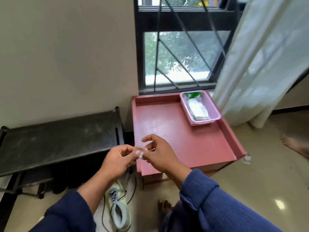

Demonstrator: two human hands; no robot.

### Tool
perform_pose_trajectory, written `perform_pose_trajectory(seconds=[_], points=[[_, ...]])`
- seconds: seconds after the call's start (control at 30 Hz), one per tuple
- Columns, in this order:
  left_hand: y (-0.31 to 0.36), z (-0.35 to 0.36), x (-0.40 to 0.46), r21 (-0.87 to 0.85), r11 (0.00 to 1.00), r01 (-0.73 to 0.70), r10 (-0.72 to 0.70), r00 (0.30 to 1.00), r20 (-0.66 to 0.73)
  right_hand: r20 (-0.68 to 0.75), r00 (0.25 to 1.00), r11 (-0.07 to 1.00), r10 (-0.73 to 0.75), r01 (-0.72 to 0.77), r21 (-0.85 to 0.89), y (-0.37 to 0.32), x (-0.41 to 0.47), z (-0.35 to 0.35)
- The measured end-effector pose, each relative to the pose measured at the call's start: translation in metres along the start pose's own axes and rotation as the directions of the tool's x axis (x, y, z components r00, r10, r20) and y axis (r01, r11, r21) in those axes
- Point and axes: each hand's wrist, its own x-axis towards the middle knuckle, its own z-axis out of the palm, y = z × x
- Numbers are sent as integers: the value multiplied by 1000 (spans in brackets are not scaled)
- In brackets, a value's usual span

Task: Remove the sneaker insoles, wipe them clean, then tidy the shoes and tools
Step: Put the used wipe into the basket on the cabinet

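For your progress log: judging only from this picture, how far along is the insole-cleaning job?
Early. Done: nothing visible. The sneaker lies on the floor, and no removed insole shows. In hand: the left hand and right hand pinch a small white item, too blurred to name. Left: the packet in the pink basket looks untouched; removing, wiping and tidying remain.

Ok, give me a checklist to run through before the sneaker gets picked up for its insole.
1. Sneaker within sight on the floor: ok, lying below the hands.
2. Left hand free: not ok, it pinches a small white item.
3. Right hand free: not ok, its fingers are on the same item.
4. Pink basket with wipes pack on the red table: ok.
5. Space on the table for insoles: ok.
6. Second sneaker located: cannot tell.
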Motion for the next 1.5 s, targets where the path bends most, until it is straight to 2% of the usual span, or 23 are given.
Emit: perform_pose_trajectory(seconds=[0.2,0.47,0.57,0.6,0.7,0.77,0.87,1.03,1.17,1.23,1.3,1.4,1.5], points=[[19,98,30,-105,989,105,-99,993,59,-189,960,932,206,-134,336,27,-8,-96],[39,190,77,-89,989,122,-115,990,79,-408,854,911,322,-162,379,65,45,-211],[41,208,105,-4,1000,18,-18,998,57,-508,797,937,326,-204,283,73,89,-244],[41,212,117,106,993,-48,44,998,41,-534,786,950,310,-227,216,75,104,-253],[44,217,146,501,837,-219,198,976,96,-572,790,958,221,-286,-24,67,135,-269],[50,221,158,623,732,-277,208,961,184,-559,812,939,169,-304,-159,63,148,-274],[55,226,169,725,624,-292,142,954,262,-518,844,892,140,-335,-303,67,164,-273],[45,226,175,713,639,-288,114,952,283,-493,858,841,141,-367,-397,77,176,-267],[39,217,172,648,702,-294,120,947,299,-471,881,747,35,-336,-574,72,173,-265],[38,211,168,623,723,-298,130,945,301,-381,924,653,-25,-273,-706,68,170,-264],[37,201,162,597,740,-310,151,941,301,-282,959,597,-12,-220,-772,63,165,-260],[39,180,147,558,776,-295,154,946,286,-330,944,658,3,-250,-710,54,157,-258],[41,143,119,522,823,-223,153,973,174,-421,903,752,-81,-222,-621,40,144,-246]])
